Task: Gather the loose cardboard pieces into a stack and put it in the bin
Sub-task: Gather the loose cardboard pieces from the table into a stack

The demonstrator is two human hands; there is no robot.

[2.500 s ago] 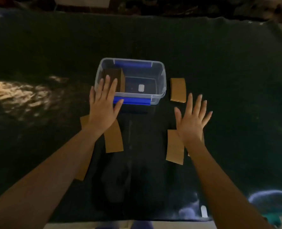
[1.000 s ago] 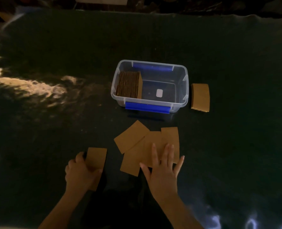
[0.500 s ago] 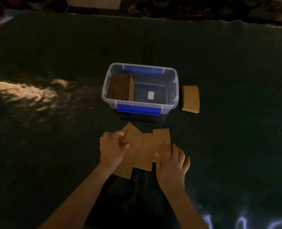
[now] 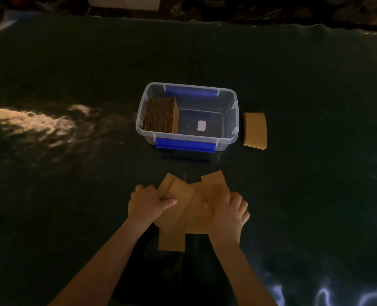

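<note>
The left hand [image 4: 146, 204] grips the left side of a fan of loose cardboard pieces [image 4: 191, 206], thumb lying on top and fingers curled under the edge. The right hand [image 4: 229, 212] closes on the fan's right side in the same way, knuckles up. The pieces overlap unevenly, corners sticking out toward the bin and one end poking back between the forearms.

Beyond the hands stands the clear plastic bin [image 4: 232, 120] with blue latches on its near and far rims. Inside, against its left wall, a packed stack of cardboard [image 4: 161, 114] stands on edge; the remaining floor holds only a small white label [image 4: 201, 125]. One more cardboard piece [image 4: 255, 130] lies flat just beside the bin's right wall.

The dark-covered bench [image 4: 315, 96] runs wide and bare to either side, its far edge well behind the bin.
</note>
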